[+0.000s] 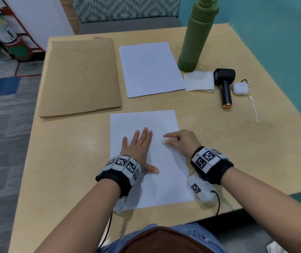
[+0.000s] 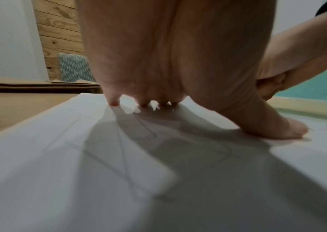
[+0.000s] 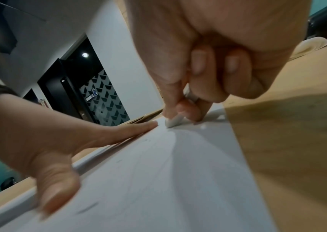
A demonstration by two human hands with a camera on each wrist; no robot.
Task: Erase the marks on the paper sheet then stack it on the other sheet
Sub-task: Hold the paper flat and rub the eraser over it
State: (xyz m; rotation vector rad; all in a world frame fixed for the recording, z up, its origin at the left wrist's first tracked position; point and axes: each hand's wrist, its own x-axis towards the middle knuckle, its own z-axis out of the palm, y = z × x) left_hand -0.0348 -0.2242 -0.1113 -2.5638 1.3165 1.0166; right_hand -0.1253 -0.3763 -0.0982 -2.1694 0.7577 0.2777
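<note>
Left hand flat, fingers spread, pressing white paper sheet. Right hand curled, pinching small white eraser onto sheet beside left fingertips.

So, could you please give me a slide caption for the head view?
Left hand flat on the near paper sheet while right hand rubs it with a white eraser.

Eraser mostly hidden inside right hand grip; only white tip shows. Marks on paper sheet too faint to read. Bottle top cut off by upper edge. Left wrist view: near paper blurred.
</note>
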